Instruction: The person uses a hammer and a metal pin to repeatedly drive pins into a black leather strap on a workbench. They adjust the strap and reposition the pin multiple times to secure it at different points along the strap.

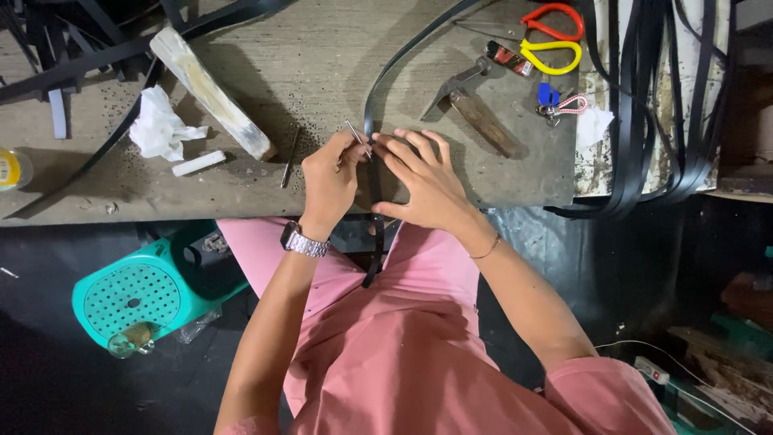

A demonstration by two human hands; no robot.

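Note:
A long black strap (385, 71) runs from the top of the worn workbench (322, 64) down over its front edge, its end hanging at my lap. My left hand (328, 179), with a metal watch on the wrist, pinches a thin metal awl-like tool (357, 137) whose tip points at the strap. My right hand (428, 179) lies flat over the strap at the bench edge, fingers spread, pressing it down.
A hammer (475, 109) lies right of my hands, red and yellow-handled scissors (541, 39) behind it. A wooden block (211, 90), crumpled white tissue (161, 125), a white stick (197, 163) and a thin rod (289, 157) lie left. Black straps hang at right (660, 105). A teal stool (145, 290) stands below.

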